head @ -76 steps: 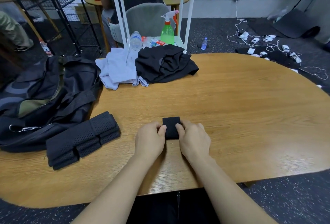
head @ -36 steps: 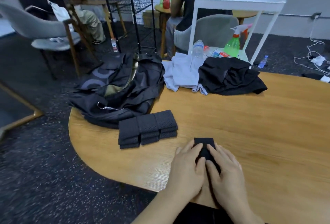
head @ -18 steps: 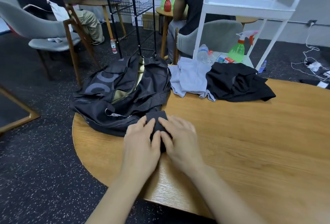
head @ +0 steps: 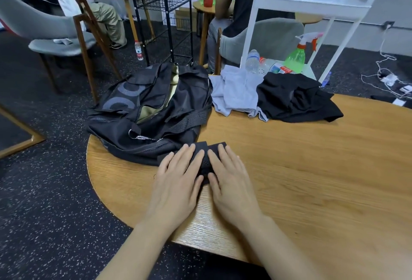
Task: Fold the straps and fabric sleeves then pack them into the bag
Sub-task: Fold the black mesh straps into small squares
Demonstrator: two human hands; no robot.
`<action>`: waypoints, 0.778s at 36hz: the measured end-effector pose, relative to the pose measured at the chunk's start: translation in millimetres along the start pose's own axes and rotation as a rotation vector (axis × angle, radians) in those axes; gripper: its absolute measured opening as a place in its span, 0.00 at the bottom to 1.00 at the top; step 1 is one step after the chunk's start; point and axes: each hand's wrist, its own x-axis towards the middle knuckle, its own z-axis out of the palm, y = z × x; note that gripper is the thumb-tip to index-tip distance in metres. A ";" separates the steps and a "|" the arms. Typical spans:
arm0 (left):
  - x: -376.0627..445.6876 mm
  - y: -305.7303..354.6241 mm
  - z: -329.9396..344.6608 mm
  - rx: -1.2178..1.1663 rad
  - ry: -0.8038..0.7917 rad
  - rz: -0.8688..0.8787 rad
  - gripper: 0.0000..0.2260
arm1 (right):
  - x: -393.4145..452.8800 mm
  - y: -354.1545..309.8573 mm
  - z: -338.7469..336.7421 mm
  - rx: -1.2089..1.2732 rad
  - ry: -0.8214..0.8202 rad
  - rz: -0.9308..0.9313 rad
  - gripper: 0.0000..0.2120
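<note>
Both hands flat on a stack of black perforated fabric sleeves point(head: 204, 157) at the near left part of the wooden table point(head: 312, 168). Left hand point(head: 176, 181) pressing the left part of the stack, fingers straight and spread, gripping nothing. Right hand point(head: 229, 181) pressing the right part, fingers likewise straight, thumb lying alongside the dark fabric. Only a narrow strip of the stack visible between the two hands, plus its far edge past the fingertips. Stack touching the near side of the black duffel bag point(head: 151, 110), which sits open at the table's left edge with an olive lining showing. Farther back, a pale grey garment point(head: 234, 94) and a black garment point(head: 296, 99) heaped side by side, touching. Beyond them a white cart point(head: 312, 5) with a green spray bottle point(head: 296, 56) and clear bottles on its lower shelf.

Compared with half a second ago: fingers spread wider and flatter, more of the perforated edge exposed beyond the fingertips. Two seconds ago, a small folded black piece pinched between both hands at mid-table, with the sleeve stack lying apart to the left.
</note>
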 end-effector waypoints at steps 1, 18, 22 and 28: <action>-0.3 -0.7 1.8 0.011 -0.004 0.000 0.23 | -0.5 -1.1 2.5 0.001 -0.006 -0.002 0.34; 16.4 41.6 -7.7 0.001 0.000 0.094 0.23 | -14.9 27.0 -33.9 0.056 0.065 0.101 0.26; 31.7 72.3 3.8 -0.037 -0.017 0.146 0.22 | -26.6 53.2 -44.4 0.063 0.112 0.211 0.29; 68.9 112.5 20.9 -0.057 -0.010 0.219 0.21 | -31.8 97.2 -63.8 0.036 0.170 0.320 0.24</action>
